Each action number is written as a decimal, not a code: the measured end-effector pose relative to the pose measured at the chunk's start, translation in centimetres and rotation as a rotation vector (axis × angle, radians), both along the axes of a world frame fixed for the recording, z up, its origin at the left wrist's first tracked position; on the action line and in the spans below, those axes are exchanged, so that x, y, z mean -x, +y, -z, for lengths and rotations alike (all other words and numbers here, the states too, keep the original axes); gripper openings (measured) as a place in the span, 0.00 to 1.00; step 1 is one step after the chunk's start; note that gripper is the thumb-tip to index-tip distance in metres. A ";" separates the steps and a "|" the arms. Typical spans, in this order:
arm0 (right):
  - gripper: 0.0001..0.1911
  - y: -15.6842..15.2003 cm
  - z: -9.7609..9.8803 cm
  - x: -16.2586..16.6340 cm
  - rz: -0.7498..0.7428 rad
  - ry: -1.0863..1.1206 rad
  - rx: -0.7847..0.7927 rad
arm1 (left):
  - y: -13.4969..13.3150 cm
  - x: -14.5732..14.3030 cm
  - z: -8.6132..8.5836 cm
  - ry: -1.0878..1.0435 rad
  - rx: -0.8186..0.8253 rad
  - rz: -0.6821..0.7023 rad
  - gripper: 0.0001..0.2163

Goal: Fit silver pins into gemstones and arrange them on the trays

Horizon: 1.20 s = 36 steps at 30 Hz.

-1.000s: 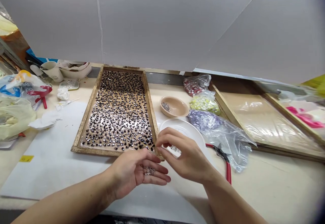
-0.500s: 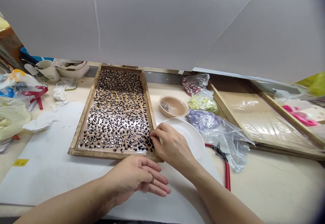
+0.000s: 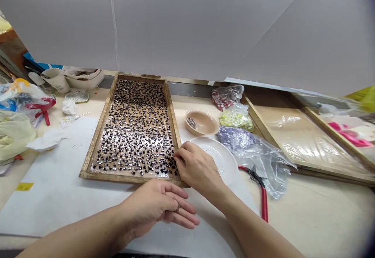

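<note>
A long wooden tray (image 3: 96,141) lies in the middle of the table, covered with several small dark beads (image 3: 137,133). My right hand (image 3: 197,168) rests at the tray's near right corner, fingertips pinched together over the beads there; what they pinch is too small to see. My left hand (image 3: 159,207) hovers just in front of the tray, palm turned up and fingers loosely curled around a few small metal pins (image 3: 177,208). A white plate (image 3: 225,158) sits right behind my right hand.
A tan bowl (image 3: 205,122) with small metal bits stands beyond the plate. Bags of red, green and purple pieces (image 3: 240,139) lie to the right, with red-handled pliers (image 3: 262,195) near them. More wooden trays (image 3: 304,145) sit at right; cups and plastic bags (image 3: 17,133) at left.
My right hand moved from above my left palm to the tray's near right corner and pinched down there. My left hand curled its fingers slightly and stayed in place.
</note>
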State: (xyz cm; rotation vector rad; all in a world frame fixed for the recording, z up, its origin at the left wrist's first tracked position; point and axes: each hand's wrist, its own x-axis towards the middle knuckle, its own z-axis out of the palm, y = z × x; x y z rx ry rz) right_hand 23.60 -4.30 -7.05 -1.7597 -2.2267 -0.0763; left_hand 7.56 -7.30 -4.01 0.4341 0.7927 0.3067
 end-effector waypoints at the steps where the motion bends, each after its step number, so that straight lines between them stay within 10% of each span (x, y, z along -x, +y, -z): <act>1: 0.10 0.0 0.0 0.0 0.000 -0.003 -0.005 | 0.0 0.0 0.0 0.001 0.002 -0.002 0.17; 36: 0.12 -0.4 -0.5 -0.1 -0.002 0.076 -0.041 | 0.3 0.2 -0.2 -0.087 0.012 -0.101 0.09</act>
